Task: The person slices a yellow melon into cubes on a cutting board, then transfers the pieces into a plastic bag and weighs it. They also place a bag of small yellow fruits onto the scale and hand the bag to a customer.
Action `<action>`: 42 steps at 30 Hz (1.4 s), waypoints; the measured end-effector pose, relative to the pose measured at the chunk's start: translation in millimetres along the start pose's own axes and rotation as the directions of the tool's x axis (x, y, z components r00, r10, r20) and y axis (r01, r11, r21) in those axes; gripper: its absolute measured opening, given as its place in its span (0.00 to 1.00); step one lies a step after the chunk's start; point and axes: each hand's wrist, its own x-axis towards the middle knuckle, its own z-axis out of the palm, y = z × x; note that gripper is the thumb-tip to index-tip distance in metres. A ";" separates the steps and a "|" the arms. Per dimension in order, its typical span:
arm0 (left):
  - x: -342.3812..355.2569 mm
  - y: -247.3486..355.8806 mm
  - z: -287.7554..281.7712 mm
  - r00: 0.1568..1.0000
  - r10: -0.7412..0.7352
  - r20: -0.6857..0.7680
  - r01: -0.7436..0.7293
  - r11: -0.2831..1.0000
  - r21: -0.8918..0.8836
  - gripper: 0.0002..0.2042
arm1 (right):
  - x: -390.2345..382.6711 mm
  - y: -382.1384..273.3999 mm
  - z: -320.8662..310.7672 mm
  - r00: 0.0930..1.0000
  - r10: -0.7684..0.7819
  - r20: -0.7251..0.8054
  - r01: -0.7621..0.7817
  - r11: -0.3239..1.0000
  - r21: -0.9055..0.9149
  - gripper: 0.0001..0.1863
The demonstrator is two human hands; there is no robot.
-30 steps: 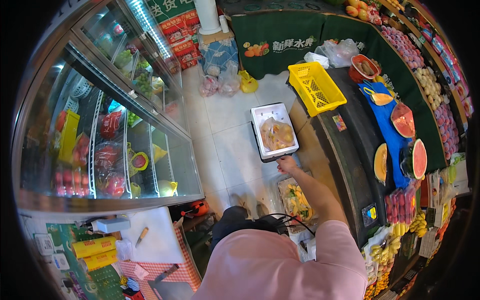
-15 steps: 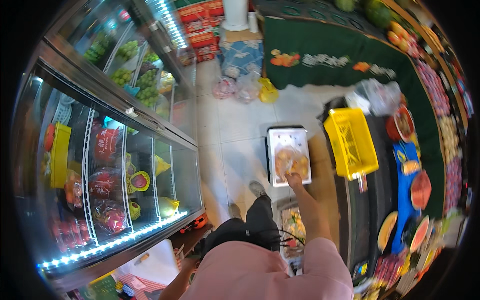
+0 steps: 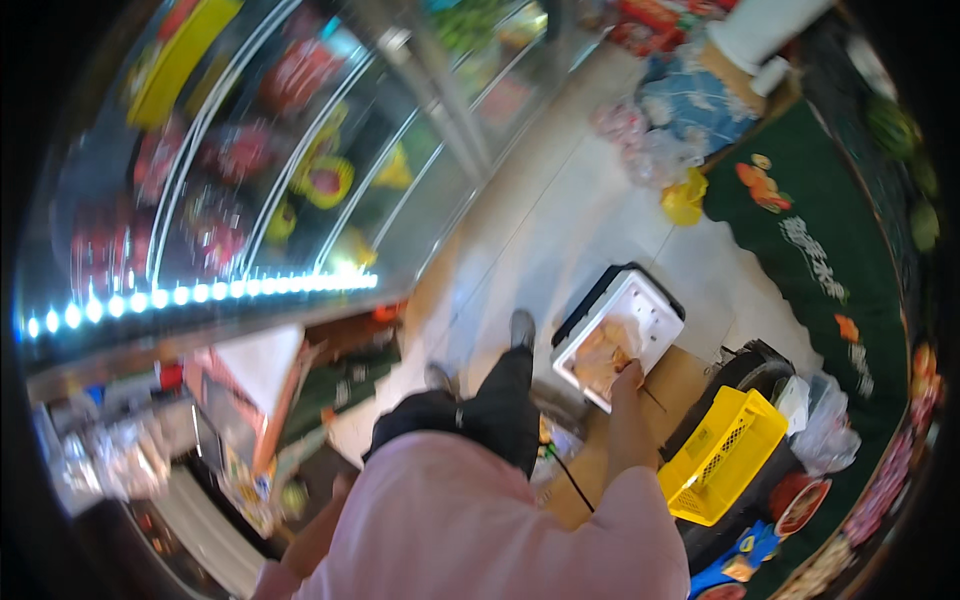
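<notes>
My right hand (image 3: 628,374) reaches out on the right and is closed at the edge of a clear plastic bag (image 3: 602,352) of yellow-orange pieces, perhaps fruit. The bag lies at the near end of a white foam box (image 3: 655,312), which has dark spots on its inside and sits in a black crate on the tiled floor. My left hand (image 3: 343,485) hangs low at my left side, small and blurred; its fingers cannot be made out.
On the left stands a lit glass-door fruit fridge (image 3: 250,170). A yellow plastic basket (image 3: 735,440) sits on the dark counter at the right. Several plastic bags, one a yellow bag (image 3: 684,197), lie by the green cloth (image 3: 820,200). A white board (image 3: 258,365) stands left of me.
My view has swung to the left, so the box and the yellow basket appear tilted and lower right. My right hand remains at the bag in the box.
</notes>
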 end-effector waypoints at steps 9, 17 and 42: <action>-61.1 -83.6 106.3 0.987 -0.132 0.090 0.149 0.962 -0.227 0.20 | -164.1 -52.9 -54.1 0.926 0.016 0.377 0.008 0.998 -0.061 0.11; -61.9 -213.7 158.0 0.973 -0.200 0.116 0.214 0.595 -0.774 0.16 | -362.1 -45.6 -23.9 0.747 -0.057 0.663 0.212 0.965 -0.156 0.11; 57.7 23.1 -34.0 0.990 0.100 0.098 0.111 -0.133 -0.985 0.23 | -621.6 195.0 116.2 -0.322 0.386 0.864 0.934 0.276 0.225 0.17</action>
